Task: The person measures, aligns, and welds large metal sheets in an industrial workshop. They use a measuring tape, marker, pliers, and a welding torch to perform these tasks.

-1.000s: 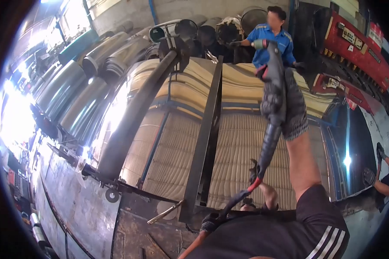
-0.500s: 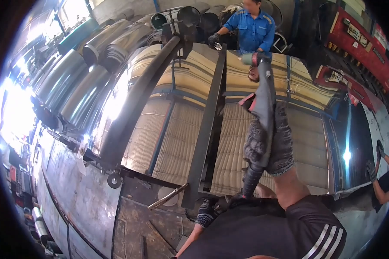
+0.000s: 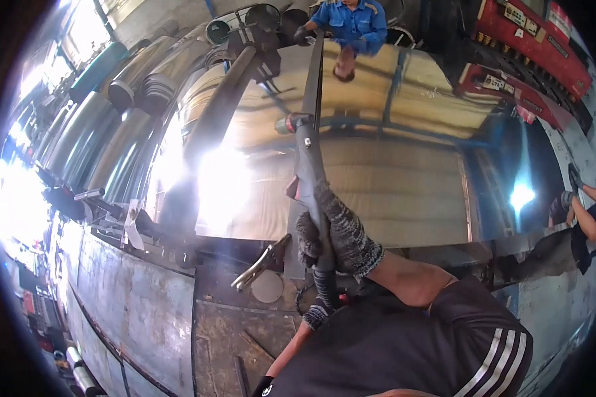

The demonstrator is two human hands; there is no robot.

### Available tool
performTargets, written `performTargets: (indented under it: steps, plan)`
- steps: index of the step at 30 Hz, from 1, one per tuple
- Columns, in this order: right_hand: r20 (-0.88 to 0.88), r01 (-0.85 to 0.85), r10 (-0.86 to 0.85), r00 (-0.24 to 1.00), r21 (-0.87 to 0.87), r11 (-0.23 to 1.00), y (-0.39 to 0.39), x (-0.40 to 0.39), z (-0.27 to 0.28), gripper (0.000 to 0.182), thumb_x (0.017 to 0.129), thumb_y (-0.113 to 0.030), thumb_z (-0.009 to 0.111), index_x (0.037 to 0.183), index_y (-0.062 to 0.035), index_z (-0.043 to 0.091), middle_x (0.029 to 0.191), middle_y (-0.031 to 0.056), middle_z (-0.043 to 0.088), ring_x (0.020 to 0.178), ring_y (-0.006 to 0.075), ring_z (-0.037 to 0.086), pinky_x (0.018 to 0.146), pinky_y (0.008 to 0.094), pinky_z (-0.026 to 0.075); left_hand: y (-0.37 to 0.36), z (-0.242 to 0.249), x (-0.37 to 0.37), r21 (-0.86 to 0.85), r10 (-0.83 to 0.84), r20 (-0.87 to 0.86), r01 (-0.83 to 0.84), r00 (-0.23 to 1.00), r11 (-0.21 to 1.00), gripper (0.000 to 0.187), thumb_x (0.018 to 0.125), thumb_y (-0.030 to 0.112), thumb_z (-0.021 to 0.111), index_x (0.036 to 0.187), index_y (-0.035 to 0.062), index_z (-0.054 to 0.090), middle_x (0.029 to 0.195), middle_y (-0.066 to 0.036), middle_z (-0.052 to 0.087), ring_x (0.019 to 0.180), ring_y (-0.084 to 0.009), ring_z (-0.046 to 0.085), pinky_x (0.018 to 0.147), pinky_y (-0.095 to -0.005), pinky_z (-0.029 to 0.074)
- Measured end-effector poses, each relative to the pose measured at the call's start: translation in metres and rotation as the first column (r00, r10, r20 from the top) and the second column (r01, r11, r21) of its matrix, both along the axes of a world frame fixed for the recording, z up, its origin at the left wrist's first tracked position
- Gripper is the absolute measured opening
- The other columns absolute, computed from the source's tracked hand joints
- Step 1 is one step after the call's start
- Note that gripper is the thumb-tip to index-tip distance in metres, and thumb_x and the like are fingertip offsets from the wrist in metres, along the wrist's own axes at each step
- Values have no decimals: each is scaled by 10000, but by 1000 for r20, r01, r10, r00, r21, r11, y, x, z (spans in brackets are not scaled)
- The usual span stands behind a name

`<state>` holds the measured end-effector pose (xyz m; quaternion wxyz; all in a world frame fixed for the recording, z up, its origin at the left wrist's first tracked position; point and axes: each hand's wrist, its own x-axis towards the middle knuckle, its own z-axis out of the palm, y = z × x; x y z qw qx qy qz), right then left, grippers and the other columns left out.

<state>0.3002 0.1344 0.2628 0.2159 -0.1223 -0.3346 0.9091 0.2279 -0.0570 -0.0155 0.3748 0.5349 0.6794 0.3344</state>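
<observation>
My right hand [image 3: 347,231], in a grey knit glove, is wrapped around a long grey power tool [image 3: 309,162]. The tool slants away from me over a mirror-like metal sheet [image 3: 404,192], and its round green-and-red head [image 3: 288,124] points left. A black ribbed section [image 3: 326,288] forms its lower end, near my body. Close beside this section is my left hand [image 3: 318,314], also gloved; its fingers are mostly hidden, so its grip does not show. Behind the tool, a narrow dark bar [image 3: 314,79] runs along the sheet.
Across the sheet stands a person in a blue shirt [image 3: 351,23], one gloved hand at the bar's far end. Another person's gloved hands [image 3: 563,202] are at right. A thick dark roller [image 3: 222,106] and rolled metal sheets [image 3: 86,139] lie left; red machinery [image 3: 536,40] stands back right.
My right hand and the tool have swung left, and the tool's head is now left of the bar. The view has shifted, and more of the work surface near my left hand shows.
</observation>
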Motion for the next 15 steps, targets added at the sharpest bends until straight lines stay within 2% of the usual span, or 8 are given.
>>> performTargets:
  steps: [2,8,10,11,12,13,14,15]
  plan:
    - [-26,-1,0,1000,-33,999,-13,-4,3,648,930,-708,544,841,-70,609,644,83,591,485,230,579,503,411,529,-13,7,-2,6,9,38,-9,999,1000,989,777,319,869,1561,63,324,1558,-196,417,1442,-343,409,1102,-416,446]
    - [-31,-73,69,997,-147,986,-46,-16,3,646,909,-707,586,800,-70,598,649,73,589,497,221,578,505,382,518,-50,22,-6,18,41,159,-45,986,999,984,781,314,866,1562,63,323,1562,-194,412,1446,-342,405,1099,-423,450]
    - [-97,-157,151,984,-57,986,-55,-15,7,658,910,-715,576,775,-71,595,631,69,567,492,208,569,488,361,512,-63,27,-5,20,56,198,-62,979,998,982,782,313,866,1562,63,323,1563,-193,411,1447,-342,404,1098,-425,451]
    - [-82,-83,96,992,142,986,-61,-16,11,681,910,-731,557,754,-68,587,596,63,537,479,200,561,479,347,509,-71,30,-3,18,64,219,-70,974,997,981,783,312,865,1562,63,323,1564,-192,410,1448,-342,403,1097,-426,452]
    - [-84,-84,96,992,140,987,-67,-14,10,681,910,-731,557,754,-68,587,596,63,537,479,200,561,479,347,509,-77,33,0,20,73,239,-80,968,997,980,784,311,865,1562,64,323,1565,-192,409,1449,-342,402,1097,-427,452]
    - [-114,-104,111,987,61,993,-72,-14,9,569,938,-672,568,1064,-118,528,649,50,559,504,179,570,490,352,520,-82,36,2,24,84,259,-93,962,995,979,785,310,864,1562,64,323,1565,-191,408,1449,-342,402,1096,-428,453]
    - [-146,-129,126,981,-16,992,-76,-13,9,613,967,-613,579,1374,-169,469,702,36,581,530,158,580,500,357,530,-87,39,5,31,96,278,-109,956,994,979,785,309,864,1562,64,322,1566,-191,408,1450,-342,401,1095,-429,453]
    - [-158,-160,151,976,-51,986,-82,-9,16,580,973,-596,582,1354,-168,489,707,36,585,538,162,590,493,358,528,-91,43,6,39,107,296,-124,949,992,978,786,308,863,1563,64,322,1567,-190,407,1451,-342,400,1095,-431,454]
